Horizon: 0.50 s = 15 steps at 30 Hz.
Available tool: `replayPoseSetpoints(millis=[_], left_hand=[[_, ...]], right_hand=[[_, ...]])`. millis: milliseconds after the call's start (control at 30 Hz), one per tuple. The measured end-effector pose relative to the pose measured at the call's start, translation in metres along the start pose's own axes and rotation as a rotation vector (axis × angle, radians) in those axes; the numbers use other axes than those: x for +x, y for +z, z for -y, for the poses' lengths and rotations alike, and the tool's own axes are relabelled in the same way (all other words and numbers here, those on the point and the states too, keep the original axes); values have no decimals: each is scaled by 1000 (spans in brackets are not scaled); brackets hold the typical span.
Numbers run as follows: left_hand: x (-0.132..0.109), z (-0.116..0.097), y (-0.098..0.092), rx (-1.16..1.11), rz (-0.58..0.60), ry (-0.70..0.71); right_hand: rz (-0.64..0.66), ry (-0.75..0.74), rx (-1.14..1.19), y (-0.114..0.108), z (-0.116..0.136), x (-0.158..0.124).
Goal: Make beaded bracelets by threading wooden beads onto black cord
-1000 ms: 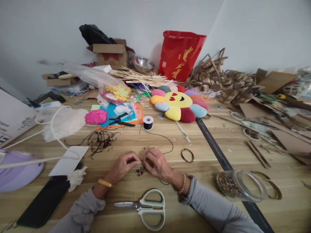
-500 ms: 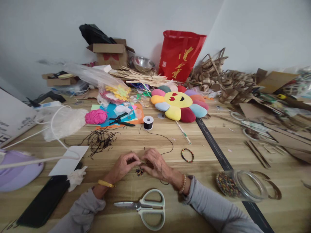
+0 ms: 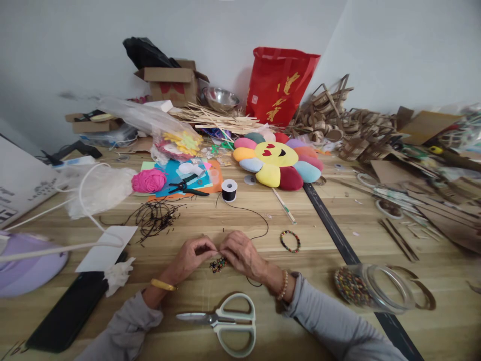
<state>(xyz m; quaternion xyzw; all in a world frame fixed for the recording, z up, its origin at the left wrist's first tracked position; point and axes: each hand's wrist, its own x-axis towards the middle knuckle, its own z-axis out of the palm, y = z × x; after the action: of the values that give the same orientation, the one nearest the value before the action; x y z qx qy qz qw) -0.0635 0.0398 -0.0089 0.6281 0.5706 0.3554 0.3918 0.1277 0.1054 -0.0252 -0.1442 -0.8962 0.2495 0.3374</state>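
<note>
My left hand (image 3: 192, 256) and my right hand (image 3: 240, 254) meet fingertip to fingertip low over the wooden table (image 3: 233, 220). Both pinch a thin black cord (image 3: 251, 213) that runs back to a black spool (image 3: 229, 190). A short string of coloured beads (image 3: 218, 264) hangs from the cord between the hands. A finished bead bracelet (image 3: 289, 240) lies just right of my right hand. Pale green scissors (image 3: 225, 322) lie near the front edge, below the hands.
A clear jar of beads (image 3: 366, 289) lies on its side at the right. A long black ruler (image 3: 338, 235) runs diagonally. A flower cushion (image 3: 276, 160), red bag (image 3: 280, 82), cut cord scraps (image 3: 154, 218), a black phone (image 3: 65, 313) and cardboard pieces (image 3: 432, 200) surround the work spot.
The hands stay in place with small finger movements. The beads have shifted slightly to the right and spread out a little along the cord.
</note>
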Motion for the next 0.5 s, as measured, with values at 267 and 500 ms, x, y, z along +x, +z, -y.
replayPoseSetpoints(millis=[267,500], left_hand=[[-2,2,-13,220,190,136],[-3,2,-12,375,255,246]], right_hand=[[-37,18,8,-2,3,1],[-35,27,3,-1,2,1]])
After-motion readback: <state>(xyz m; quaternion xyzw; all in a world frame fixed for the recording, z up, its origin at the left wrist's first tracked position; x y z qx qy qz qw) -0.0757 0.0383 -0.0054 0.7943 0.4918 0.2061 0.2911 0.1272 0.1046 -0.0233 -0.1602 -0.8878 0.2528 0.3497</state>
